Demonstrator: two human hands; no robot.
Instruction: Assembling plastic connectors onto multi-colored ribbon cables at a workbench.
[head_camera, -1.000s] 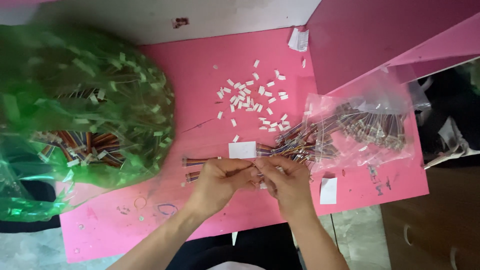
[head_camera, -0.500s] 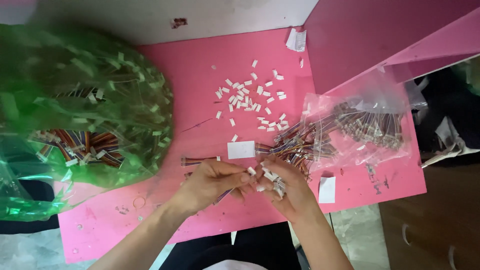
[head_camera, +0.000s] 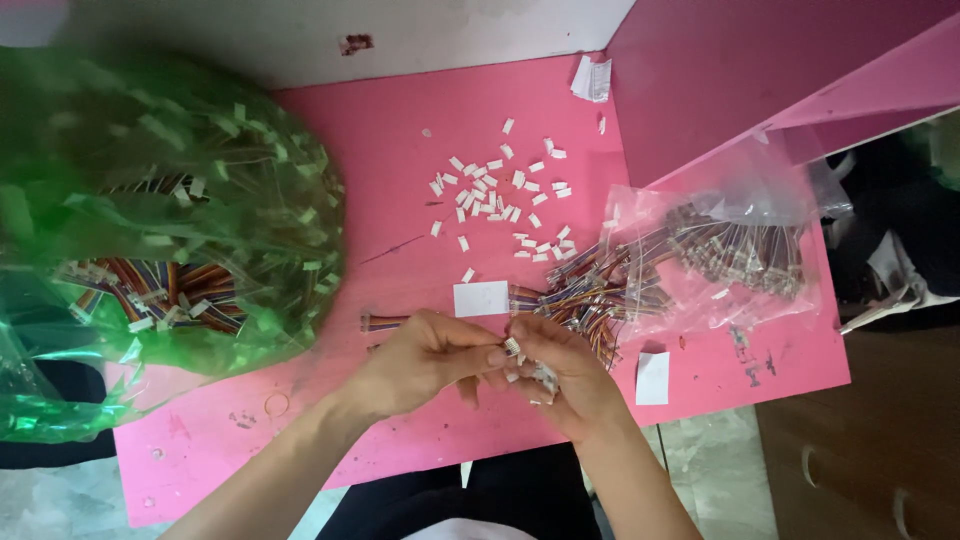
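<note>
My left hand (head_camera: 420, 362) and my right hand (head_camera: 562, 375) meet over the front of the pink table (head_camera: 400, 200). Their fingertips pinch a small white connector (head_camera: 513, 346) between them. My right palm also cups a small bundle of wires with white ends (head_camera: 543, 376). Just beyond the hands lies a pile of multicoloured wire harnesses (head_camera: 590, 295), spilling from a clear plastic bag (head_camera: 720, 250). A scatter of small white connector housings (head_camera: 500, 195) sits farther back on the table.
A large green plastic bag (head_camera: 150, 230) full of wire harnesses fills the left side. A short wire harness (head_camera: 385, 322) and white paper slips (head_camera: 481, 298) (head_camera: 652, 378) lie near the hands. A pink raised panel (head_camera: 780, 70) stands at the back right.
Both hands have stayed at the table's front edge, drawing closer so the fingertips now meet on the white connector. The view has shifted slightly.
</note>
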